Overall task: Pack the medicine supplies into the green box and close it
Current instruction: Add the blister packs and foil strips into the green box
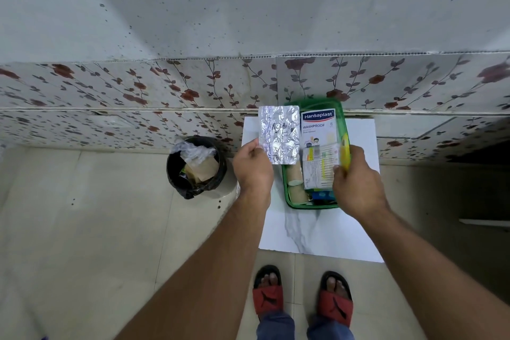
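Observation:
The green box (288, 196) lies open on a white marble-look table (317, 232). Inside are a Hansaplast plaster pack (317, 125), a clear pack of cotton swabs (320, 167), beige bandage rolls (295, 176) and a blue item (323, 196). My left hand (252, 171) holds a silver foil blister strip (279, 134) upright above the box's left rim. My right hand (357, 182) grips a yellow object (345, 153) at the box's right edge, partly hidden by my fingers. No lid is visible.
A black-lined waste bin (196, 167) with wrappers stands on the floor to the left of the table. A flower-patterned tiled wall (138, 91) runs behind. My feet in red sandals (300, 298) are below the table's near edge.

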